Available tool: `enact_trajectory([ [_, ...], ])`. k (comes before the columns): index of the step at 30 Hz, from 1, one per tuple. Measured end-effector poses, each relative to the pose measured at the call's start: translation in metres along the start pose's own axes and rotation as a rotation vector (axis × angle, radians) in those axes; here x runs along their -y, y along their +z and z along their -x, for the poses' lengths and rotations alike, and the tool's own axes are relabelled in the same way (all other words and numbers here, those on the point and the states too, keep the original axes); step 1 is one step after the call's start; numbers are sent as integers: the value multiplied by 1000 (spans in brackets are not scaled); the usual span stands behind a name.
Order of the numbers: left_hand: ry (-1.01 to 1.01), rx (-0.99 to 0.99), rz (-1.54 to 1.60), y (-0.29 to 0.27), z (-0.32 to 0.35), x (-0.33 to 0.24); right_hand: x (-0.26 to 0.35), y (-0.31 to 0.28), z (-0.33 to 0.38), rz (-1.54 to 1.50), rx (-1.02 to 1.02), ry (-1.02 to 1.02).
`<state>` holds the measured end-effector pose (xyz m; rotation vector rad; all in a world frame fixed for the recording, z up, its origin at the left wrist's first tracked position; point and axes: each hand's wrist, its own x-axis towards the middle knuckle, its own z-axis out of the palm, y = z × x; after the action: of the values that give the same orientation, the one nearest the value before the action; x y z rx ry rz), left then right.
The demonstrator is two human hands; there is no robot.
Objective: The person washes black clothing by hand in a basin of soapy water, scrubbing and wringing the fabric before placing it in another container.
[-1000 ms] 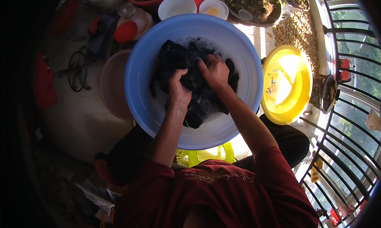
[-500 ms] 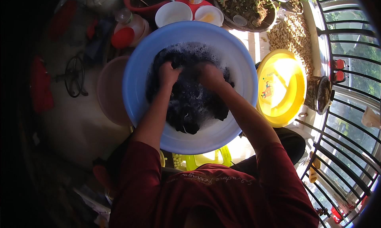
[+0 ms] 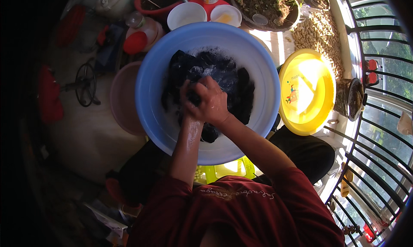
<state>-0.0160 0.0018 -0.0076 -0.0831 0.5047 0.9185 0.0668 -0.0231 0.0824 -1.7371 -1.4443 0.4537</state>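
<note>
A large blue basin (image 3: 146, 113) in front of me holds dark wet cloth (image 3: 241, 90) in soapy water. Over the near middle of the basin my two hands are pressed together. My left hand (image 3: 187, 104) is closed on a bunched piece of the cloth, a bit of which shows dark between the hands. Closed on the same bunch is my right hand (image 3: 213, 101), whose fingers curl over the top. Wet sheen covers the left wrist. How much cloth lies inside the fists is hidden.
At the right stands a yellow basin (image 3: 286, 113), with a lidded jar (image 3: 354, 100) beyond it. Two white bowls (image 3: 186, 15) and a planter (image 3: 297, 21) sit past the blue basin. A pinkish basin (image 3: 122, 100) is on the left. Black window bars (image 3: 383, 98) line the right.
My hands were apart, down in the cloth and suds. Now they have come together nearer to me, raised, gripping a bunch of the cloth between them.
</note>
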Motion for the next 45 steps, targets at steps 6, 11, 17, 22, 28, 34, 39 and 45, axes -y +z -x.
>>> enact_trajectory([
  [6,20,-318,-356,47,-11,-16,-80,-3,-20,208,29,396],
  [11,269,-189,-1392,0,-49,-48,-96,9,17,532,160,76],
  [17,132,-365,-2313,8,-81,-43,-142,31,12,492,382,79],
  [22,152,-328,-1148,-2,-83,-38,-89,-5,-16,121,183,236],
  [28,-19,95,-754,23,-25,-22,38,-33,27,-40,138,-204],
  [34,31,-321,-188,57,18,-1,9,-11,4,2,-19,-44],
  [39,-38,-332,-313,27,-8,2,-30,-11,-11,19,72,333],
  [45,-104,-160,-346,44,-3,2,-78,-28,-8,540,-84,75],
])
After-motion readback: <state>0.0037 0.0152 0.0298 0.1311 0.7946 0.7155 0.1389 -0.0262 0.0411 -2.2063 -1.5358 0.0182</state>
